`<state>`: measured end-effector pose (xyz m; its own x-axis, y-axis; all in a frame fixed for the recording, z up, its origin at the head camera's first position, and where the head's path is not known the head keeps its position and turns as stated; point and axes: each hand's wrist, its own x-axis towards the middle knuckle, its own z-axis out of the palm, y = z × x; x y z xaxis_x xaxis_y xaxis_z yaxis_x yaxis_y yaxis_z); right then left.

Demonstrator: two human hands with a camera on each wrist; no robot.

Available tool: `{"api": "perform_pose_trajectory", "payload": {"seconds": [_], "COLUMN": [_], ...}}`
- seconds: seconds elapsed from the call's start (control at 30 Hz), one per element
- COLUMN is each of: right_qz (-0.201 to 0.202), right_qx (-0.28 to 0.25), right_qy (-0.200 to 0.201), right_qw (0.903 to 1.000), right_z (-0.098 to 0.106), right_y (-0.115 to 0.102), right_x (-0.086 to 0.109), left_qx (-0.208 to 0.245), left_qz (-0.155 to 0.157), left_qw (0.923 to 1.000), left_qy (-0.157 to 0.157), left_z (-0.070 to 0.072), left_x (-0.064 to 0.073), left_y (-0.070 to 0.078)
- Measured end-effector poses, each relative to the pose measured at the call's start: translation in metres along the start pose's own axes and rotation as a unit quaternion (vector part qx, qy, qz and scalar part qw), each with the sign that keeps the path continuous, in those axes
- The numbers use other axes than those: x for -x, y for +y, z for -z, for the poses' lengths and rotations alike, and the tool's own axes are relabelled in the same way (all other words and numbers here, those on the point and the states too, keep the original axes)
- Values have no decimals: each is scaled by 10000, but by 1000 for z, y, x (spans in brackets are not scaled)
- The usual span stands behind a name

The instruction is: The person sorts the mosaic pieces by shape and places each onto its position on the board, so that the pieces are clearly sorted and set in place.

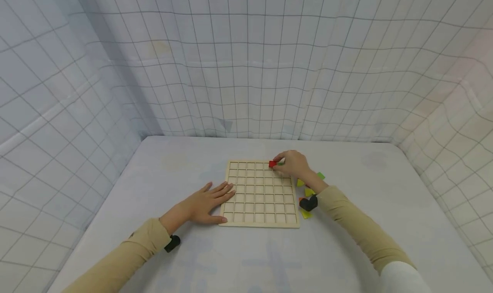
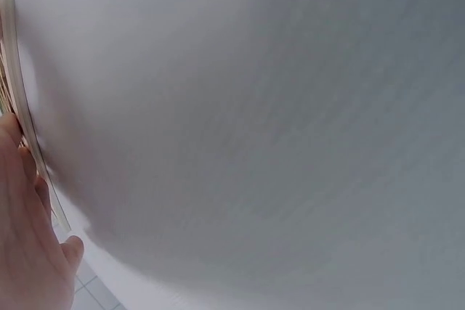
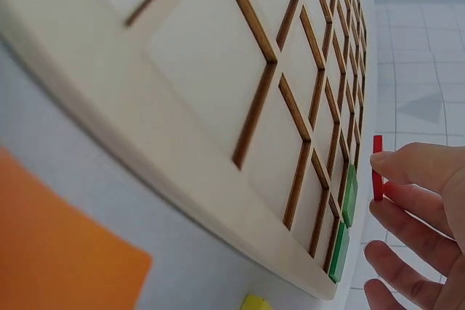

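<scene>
A wooden grid board point(image 1: 259, 225) with rows of square recesses lies flat on the table. My right hand point(image 1: 293, 163) pinches a thin red square tile point(image 1: 272, 164) between thumb and fingers, over the board's far right part. In the right wrist view two green tiles point(image 3: 338, 253) sit at the board's corner, just beside the red tile. My left hand point(image 1: 206, 202) lies flat with fingers spread, its fingertips on the board's left edge. The left wrist view shows that hand point(image 2: 33, 230) along the board's rim point(image 2: 20, 85).
To the right of the board lie several loose tiles, among them a yellow tile point(image 1: 306, 213), a green tile point(image 1: 321, 175) and an orange tile point(image 3: 73, 245), partly under my right forearm. A white gridded curtain point(image 1: 262, 70) surrounds the white table point(image 1: 185, 156) at the back and sides.
</scene>
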<state>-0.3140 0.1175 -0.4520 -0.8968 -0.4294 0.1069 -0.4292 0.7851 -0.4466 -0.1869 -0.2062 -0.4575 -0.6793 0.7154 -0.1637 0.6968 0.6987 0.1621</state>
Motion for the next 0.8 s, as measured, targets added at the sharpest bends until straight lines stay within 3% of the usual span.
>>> {"api": "perform_pose_trajectory", "payload": {"seconds": [0.8], "right_qz": [-5], "right_qx": [200], "right_qy": [-324], "right_qw": [9993], "right_z": [-8], "right_y": [-11], "right_x": [-11], "left_qx": [-65], "left_qz": [28], "left_qw": [10000], "left_qy": [-26], "left_z": [-3], "left_x": [-1], "left_y": [-2]}}
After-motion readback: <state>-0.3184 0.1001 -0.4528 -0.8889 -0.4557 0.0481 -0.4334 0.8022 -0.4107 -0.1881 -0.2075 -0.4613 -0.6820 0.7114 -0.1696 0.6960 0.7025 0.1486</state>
